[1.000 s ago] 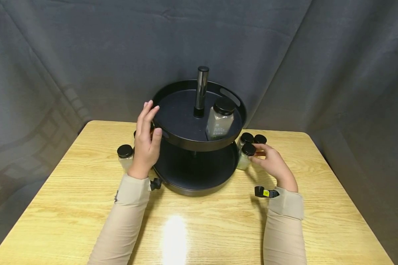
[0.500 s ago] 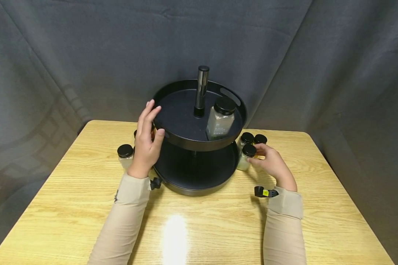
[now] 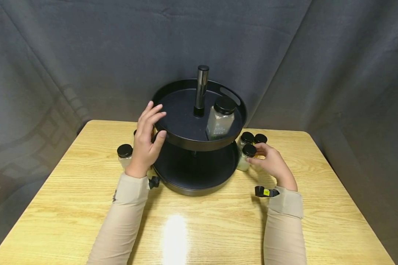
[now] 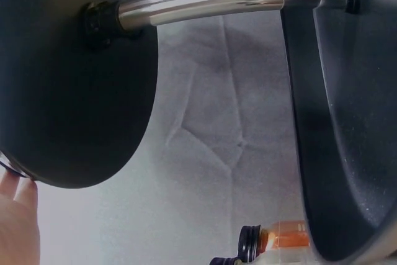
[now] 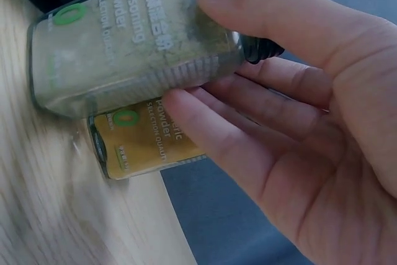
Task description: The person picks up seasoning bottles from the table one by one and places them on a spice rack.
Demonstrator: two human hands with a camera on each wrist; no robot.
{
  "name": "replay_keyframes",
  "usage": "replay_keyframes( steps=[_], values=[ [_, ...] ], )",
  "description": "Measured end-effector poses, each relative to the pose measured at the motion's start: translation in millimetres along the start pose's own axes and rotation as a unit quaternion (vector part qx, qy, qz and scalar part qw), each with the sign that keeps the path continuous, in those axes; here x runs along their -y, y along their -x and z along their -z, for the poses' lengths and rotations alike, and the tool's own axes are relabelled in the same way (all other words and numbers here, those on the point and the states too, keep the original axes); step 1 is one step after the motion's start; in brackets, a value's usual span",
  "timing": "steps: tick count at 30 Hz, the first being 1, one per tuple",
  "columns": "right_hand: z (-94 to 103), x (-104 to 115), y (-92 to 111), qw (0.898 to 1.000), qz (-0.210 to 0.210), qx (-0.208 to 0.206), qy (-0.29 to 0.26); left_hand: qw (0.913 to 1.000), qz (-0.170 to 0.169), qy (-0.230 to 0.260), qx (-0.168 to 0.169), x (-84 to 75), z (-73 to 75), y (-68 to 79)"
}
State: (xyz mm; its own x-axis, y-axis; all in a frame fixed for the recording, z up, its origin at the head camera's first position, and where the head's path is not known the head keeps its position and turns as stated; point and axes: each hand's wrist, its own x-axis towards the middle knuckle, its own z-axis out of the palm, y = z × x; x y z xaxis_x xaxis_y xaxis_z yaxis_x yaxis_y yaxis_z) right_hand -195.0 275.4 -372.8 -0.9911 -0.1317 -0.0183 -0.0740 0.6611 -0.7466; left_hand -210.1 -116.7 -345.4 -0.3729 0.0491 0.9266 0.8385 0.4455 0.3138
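Observation:
My left hand [image 3: 146, 141] is spread with straight fingers at the left rim of the upper tray [image 3: 199, 141] of a black two-tier turntable. In the left wrist view its fingertips [image 4: 25, 193] lie right at that tray's edge. On the right, my right hand [image 3: 270, 162] holds a seasoning powder jar [image 5: 130, 48] with a black lid, thumb on one side and fingers on the other. This jar stands on the table beside the lower tray [image 3: 195, 189]. Close behind it is a turmeric-coloured powder jar [image 5: 149, 138], partly hidden by the fingers.
A pepper jar [image 3: 220, 121] stands on the upper tray, right of the upright pole [image 3: 201, 92]. Another black-lidded jar [image 3: 247, 138] is behind the held one. Left of the turntable, a pale jar [image 3: 125, 156] stands on the wooden table [image 3: 219, 228]; more jars hide behind my left hand.
My left fingers have shifted slightly right over the tray rim and spread a little. My right thumb has slid slightly left across the seasoning jar, which has barely moved.

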Motion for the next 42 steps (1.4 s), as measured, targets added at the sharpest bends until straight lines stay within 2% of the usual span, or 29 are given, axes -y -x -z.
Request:
replay_keyframes(
  steps=[15,28,32,42],
  values=[
    [0.1,-3.5,0.3,0.999,0.001,-0.032,0.012,1.0000,-0.004,-0.004,-0.005,0.1,-1.7,0.5],
    [3.1,-0.1,5.5,0.998,0.010,-0.062,-0.002,0.9983,-0.049,-0.028,0.011,-3.7,3.4,-3.6],
    [3.9,1.9,7.2,0.997,0.012,-0.071,0.001,0.9983,-0.052,-0.025,0.012,-3.8,4.1,-3.9],
    [2.3,5.0,8.2,0.991,0.055,-0.119,-0.029,0.9989,-0.044,-0.013,0.007,-3.1,1.7,-3.7]
  ],
)
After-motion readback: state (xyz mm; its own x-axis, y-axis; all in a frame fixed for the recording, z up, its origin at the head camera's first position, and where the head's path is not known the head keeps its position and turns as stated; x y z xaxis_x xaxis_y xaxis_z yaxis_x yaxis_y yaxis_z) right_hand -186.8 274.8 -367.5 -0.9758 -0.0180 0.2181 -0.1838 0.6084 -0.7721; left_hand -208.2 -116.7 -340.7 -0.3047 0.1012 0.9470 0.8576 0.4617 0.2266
